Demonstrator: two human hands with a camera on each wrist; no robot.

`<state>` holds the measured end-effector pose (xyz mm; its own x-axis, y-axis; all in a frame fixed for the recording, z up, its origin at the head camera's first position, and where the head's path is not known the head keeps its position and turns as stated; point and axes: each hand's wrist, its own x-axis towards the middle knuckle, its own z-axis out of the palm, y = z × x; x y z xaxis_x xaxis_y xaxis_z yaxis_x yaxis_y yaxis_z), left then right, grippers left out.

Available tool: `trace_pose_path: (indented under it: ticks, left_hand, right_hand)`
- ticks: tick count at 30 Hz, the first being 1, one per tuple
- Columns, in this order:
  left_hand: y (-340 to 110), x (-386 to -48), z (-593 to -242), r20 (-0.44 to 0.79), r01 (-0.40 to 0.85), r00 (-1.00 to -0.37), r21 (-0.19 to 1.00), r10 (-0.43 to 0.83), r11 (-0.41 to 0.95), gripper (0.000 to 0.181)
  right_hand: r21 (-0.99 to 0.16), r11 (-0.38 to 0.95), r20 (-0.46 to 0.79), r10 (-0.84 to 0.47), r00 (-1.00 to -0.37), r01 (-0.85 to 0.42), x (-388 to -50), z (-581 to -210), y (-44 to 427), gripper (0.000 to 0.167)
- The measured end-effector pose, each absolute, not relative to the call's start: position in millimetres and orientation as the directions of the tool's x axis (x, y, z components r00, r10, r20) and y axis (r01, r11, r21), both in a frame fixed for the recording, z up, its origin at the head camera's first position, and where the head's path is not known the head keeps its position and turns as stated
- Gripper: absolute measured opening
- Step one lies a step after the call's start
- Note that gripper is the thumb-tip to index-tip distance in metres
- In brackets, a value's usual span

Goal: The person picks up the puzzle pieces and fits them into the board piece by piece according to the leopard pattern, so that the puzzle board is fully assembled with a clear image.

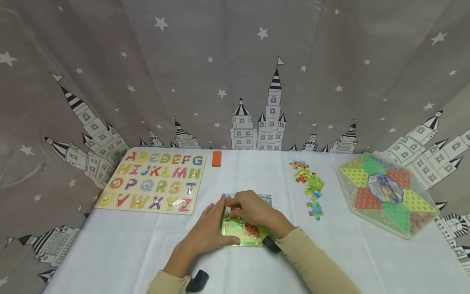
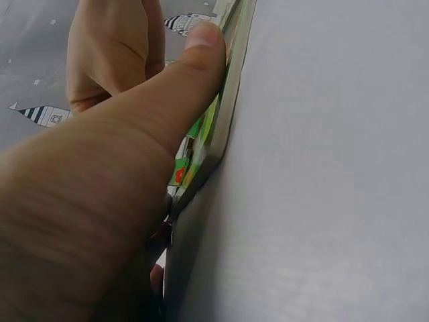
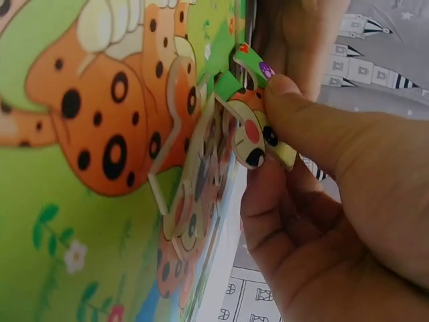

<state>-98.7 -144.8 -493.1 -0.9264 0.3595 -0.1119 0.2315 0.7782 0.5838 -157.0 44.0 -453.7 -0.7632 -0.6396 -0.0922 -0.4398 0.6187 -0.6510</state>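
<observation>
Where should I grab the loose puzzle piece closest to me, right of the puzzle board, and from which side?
Pinch the loose puzzle piece by its left and right edges, probably from above and the near side: it lies flat on the white cloth, and the other loose pieces sit just beyond it.

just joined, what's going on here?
A person is doing a picture puzzle. The left hand rests against the left side of the puzzle board, thumb at its near edge. The right hand pinches a piece with a face printed on it, over the board. More loose pieces lie on the table to the right, not yet placed.
</observation>
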Motion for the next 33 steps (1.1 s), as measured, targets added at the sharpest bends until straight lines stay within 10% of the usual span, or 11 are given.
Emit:
trace_pose_path:
  ticks: [33]
  left_hand:
    - [-144.6, -98.9, -493.1, -0.095, 0.272, -0.920, 0.546, 0.381, 0.792, 0.119]
  right_hand:
    - [-0.508, 0.754, -0.084, -0.524, -0.848, -0.416, -146.7, -458.5, 35.8, 0.024]
